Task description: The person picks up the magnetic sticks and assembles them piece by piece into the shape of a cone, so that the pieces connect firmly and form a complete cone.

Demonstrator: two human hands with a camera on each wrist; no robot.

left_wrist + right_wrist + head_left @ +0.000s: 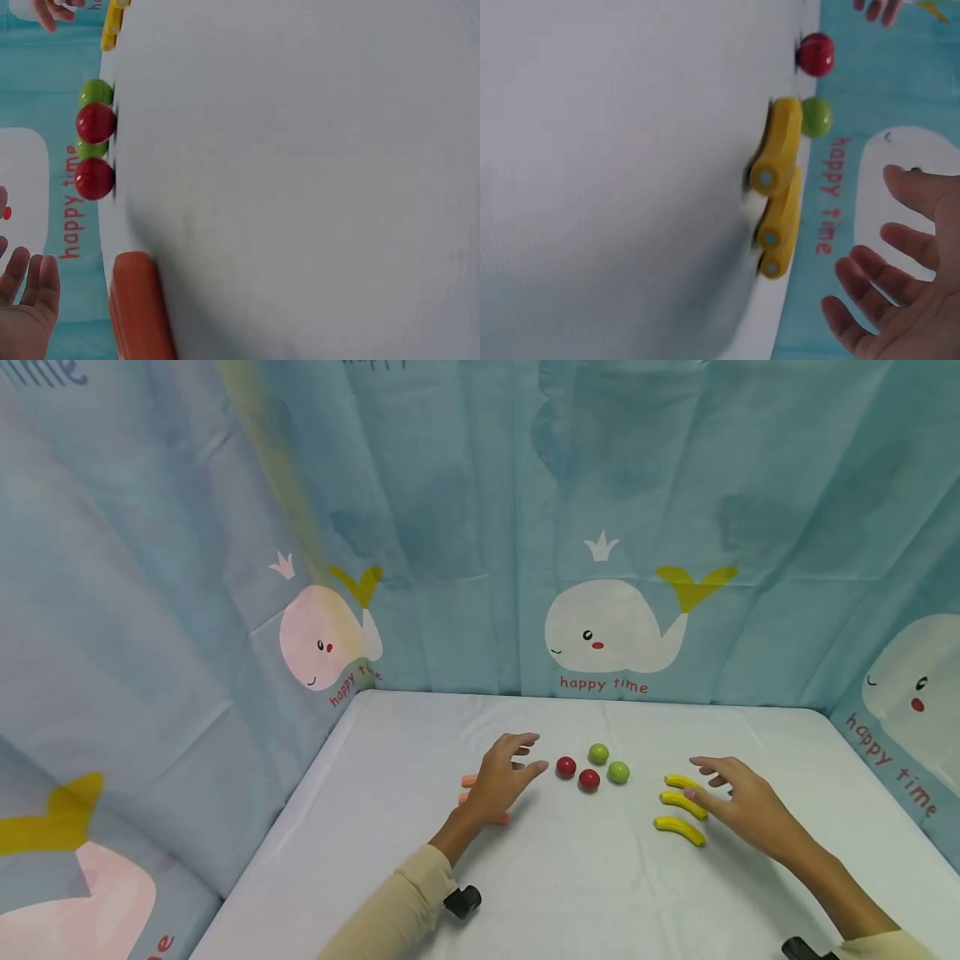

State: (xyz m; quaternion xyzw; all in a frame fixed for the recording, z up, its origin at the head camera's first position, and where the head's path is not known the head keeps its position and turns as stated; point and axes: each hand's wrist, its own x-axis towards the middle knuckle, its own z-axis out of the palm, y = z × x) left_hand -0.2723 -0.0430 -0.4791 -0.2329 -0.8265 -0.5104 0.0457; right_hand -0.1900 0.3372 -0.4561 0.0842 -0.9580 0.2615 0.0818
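My left hand [497,783] hovers over several orange sticks [499,819], covering part of them, its fingers relaxed and holding nothing. One blunt-ended orange stick [142,307] shows large in the left wrist view; its kind is unclear. On the right, my right hand [753,810] hangs just beside three yellow toy bananas [678,829], with fingers spread loosely and nothing in them. Between the hands lie two red balls [588,780] and two green balls [618,772], grouped close together. The right wrist view shows the bananas [778,142] in a row, apart from the hand.
A white cloth-covered table [570,885] bears everything. Blue curtains [465,527] printed with whales stand behind it and on both sides. Dark wrist cameras [462,902] sit at the sleeves.
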